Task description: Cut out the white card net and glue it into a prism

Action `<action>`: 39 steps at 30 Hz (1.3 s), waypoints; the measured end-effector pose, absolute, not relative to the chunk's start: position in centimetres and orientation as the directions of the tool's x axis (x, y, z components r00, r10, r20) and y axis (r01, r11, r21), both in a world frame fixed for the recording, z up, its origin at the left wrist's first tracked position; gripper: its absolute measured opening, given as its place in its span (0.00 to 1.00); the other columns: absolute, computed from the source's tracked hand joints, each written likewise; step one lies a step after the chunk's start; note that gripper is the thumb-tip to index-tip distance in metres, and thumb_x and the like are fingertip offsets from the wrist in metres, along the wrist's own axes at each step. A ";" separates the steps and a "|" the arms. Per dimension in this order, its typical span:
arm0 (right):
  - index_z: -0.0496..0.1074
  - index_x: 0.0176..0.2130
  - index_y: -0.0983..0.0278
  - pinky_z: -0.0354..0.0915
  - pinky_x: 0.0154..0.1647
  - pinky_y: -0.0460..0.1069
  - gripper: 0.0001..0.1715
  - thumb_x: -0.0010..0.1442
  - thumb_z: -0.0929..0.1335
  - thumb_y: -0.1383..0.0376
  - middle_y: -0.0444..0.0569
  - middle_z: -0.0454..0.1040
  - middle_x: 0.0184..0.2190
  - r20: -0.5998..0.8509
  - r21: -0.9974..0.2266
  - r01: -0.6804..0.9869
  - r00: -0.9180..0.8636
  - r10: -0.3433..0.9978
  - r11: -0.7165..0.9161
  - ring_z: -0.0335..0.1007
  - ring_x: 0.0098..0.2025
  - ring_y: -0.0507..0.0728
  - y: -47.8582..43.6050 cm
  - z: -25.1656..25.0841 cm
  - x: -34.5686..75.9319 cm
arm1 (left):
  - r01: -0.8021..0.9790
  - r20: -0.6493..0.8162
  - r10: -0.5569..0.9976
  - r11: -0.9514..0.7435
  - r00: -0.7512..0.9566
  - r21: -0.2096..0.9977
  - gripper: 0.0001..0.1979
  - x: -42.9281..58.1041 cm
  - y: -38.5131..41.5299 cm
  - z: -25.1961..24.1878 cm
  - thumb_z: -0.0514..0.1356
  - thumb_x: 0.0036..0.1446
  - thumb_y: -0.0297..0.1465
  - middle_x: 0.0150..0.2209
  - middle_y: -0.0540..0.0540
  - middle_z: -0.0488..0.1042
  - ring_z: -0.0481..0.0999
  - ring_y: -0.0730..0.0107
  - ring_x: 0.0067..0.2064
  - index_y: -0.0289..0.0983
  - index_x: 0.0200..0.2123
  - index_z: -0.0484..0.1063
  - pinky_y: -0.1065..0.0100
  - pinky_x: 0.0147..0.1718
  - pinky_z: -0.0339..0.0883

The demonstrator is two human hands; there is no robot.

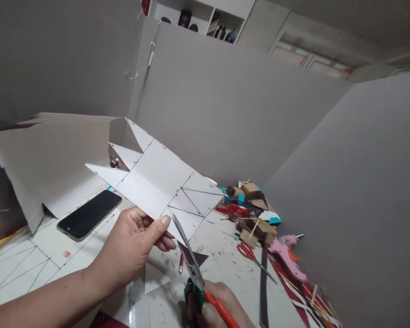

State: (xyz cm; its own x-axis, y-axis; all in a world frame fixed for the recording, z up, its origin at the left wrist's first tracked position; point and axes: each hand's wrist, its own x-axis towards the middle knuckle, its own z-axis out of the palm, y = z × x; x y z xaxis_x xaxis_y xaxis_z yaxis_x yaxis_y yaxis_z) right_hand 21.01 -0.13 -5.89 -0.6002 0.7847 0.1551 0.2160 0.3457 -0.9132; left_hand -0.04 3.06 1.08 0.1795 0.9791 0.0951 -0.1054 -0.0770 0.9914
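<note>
My left hand [141,237] pinches the lower edge of a white card cutout [157,171], thumb on top and fingers beneath. Three pointed triangles stick out at the card's far left end. Pencil or pen lines mark more triangles at its right end. In my right hand [218,303] is a pair of scissors [191,259] with orange and green handles. Their blades lie at the card's lower edge, close to my left thumb, along a drawn line. A cut triangle of card [155,278] rests on the table below.
A black phone [90,214] lies on marked white card [17,269] at left, before a bent card sheet [61,159]. At right are red scissors [256,259], a pink glue gun [289,255], a dark strip [263,287] and cardboard scraps [256,196]. Grey panels surround the table.
</note>
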 end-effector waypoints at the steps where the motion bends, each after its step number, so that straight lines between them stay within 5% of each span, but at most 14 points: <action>1: 0.60 0.27 0.64 0.43 0.15 0.43 0.27 0.60 0.58 0.44 0.38 0.53 0.15 0.175 -0.910 0.206 -0.598 0.782 0.360 0.45 0.16 0.46 -0.1 -5.9 20.9 | -0.106 0.095 0.978 -0.076 0.186 0.991 0.13 0.0 3.0 1.1 0.60 0.56 0.37 0.23 0.46 0.79 0.77 0.72 0.26 0.35 0.25 0.73 0.72 0.30 0.69; 29: 0.62 0.26 0.65 0.44 0.14 0.43 0.30 0.59 0.59 0.43 0.39 0.54 0.15 0.150 -0.903 0.246 -0.588 0.794 0.353 0.47 0.17 0.46 -0.2 -6.9 21.5 | -0.130 0.090 0.981 -0.068 0.174 0.989 0.15 0.3 2.3 1.5 0.59 0.56 0.39 0.20 0.47 0.78 0.77 0.71 0.25 0.36 0.23 0.74 0.73 0.27 0.69; 39: 0.56 0.26 0.63 0.44 0.15 0.43 0.25 0.60 0.58 0.46 0.38 0.51 0.17 0.227 -0.844 0.272 -0.599 0.768 0.462 0.44 0.18 0.47 0.1 -5.2 21.2 | -0.054 0.112 0.970 -0.103 0.217 0.993 0.18 -0.1 2.6 1.8 0.58 0.57 0.38 0.20 0.47 0.79 0.77 0.73 0.24 0.37 0.19 0.76 0.74 0.28 0.69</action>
